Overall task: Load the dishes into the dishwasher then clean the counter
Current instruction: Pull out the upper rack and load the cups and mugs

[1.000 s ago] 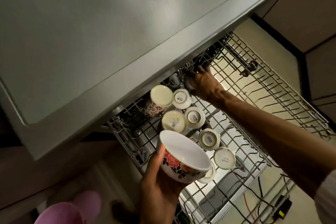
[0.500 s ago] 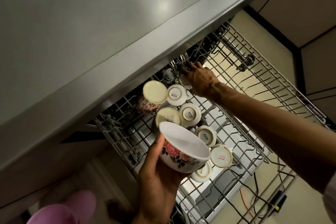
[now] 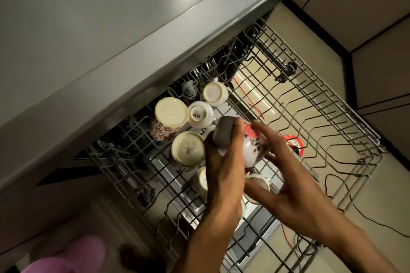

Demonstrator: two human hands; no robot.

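Gripping the floral bowl [image 3: 253, 148] with my left hand [image 3: 224, 175], fingers curled up around its side and rim, I've got it tipped over above the upper rack [image 3: 332, 104] of the dishwasher. My right hand [image 3: 286, 182] is right beside it, fingers spread and fairly straight, the tips touching the far side of the bowl; whether they grip it or only steady it, I can't tell, the motion blurs everything here. The bowl's white body and red flower show between my two hands, well above the rack wires.

Under my hands sit upturned cups, partly hidden: one [image 3: 257, 186] peeks out just below the bowl, another [image 3: 202, 179] at my left wrist. Further left, a cream cup [image 3: 188, 148] stands upside down, touching a tall red-patterned mug [image 3: 169, 118], also inverted. Next to that mug is a small white cup [image 3: 199, 115] with print on its base, and beyond it another cream cup [image 3: 215, 93] near the back of the rack. The right half of the rack shows bare wire tines, with a red-and-white object [image 3: 294, 143] seen through them below. Above it all runs the grey counter edge [image 3: 155, 55]. Down at lower left, a pink slipper [image 3: 73, 257] on the floor.
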